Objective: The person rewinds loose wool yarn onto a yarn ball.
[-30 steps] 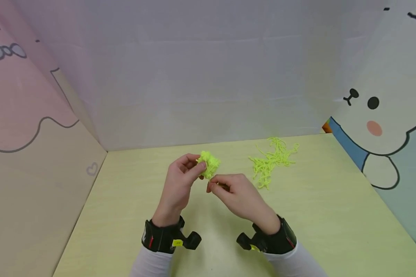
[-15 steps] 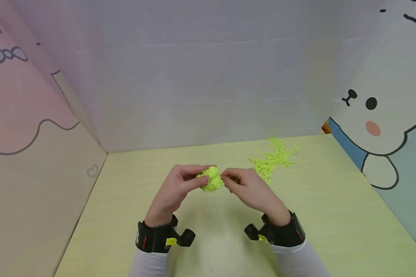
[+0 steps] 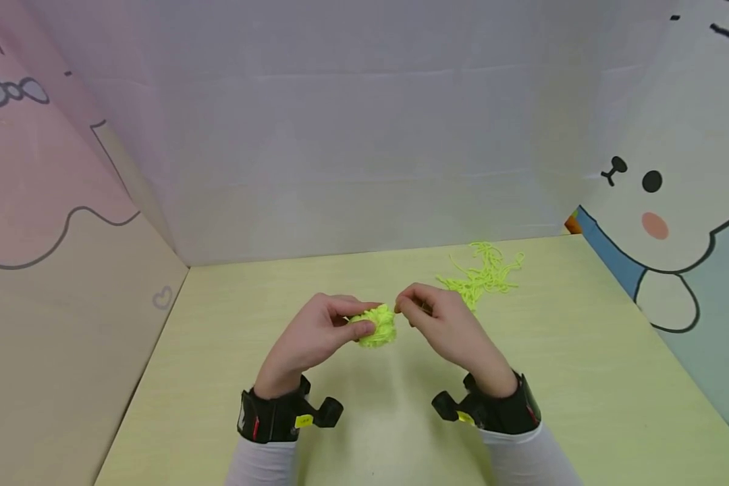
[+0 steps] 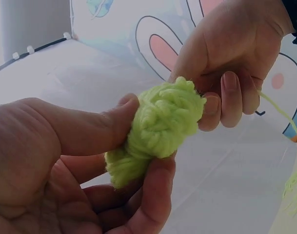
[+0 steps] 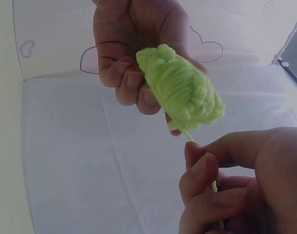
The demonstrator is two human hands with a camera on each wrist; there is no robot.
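Note:
A small wound ball of neon yellow-green yarn (image 3: 381, 329) is pinched between the thumb and fingers of my left hand (image 3: 322, 331), above the table. In the left wrist view the yarn ball (image 4: 163, 119) shows thick layered strands. My right hand (image 3: 446, 324) is just to its right, its thumb and fingertips pinching a single strand. The right wrist view has this strand (image 5: 187, 135) running from the ball (image 5: 180, 87) into the fingers of the right hand (image 5: 236, 180) and out below them.
A tangled heap of loose yarn (image 3: 486, 273) in the same colour lies on the pale wooden table (image 3: 249, 290) at the back right, partly behind the right hand. Cloth walls with cartoon prints (image 3: 656, 182) enclose the back and sides.
Both hands have come lower, and the right has swung from below the ball to its upper right and a little away. The ball has turned and stays in the left hand.

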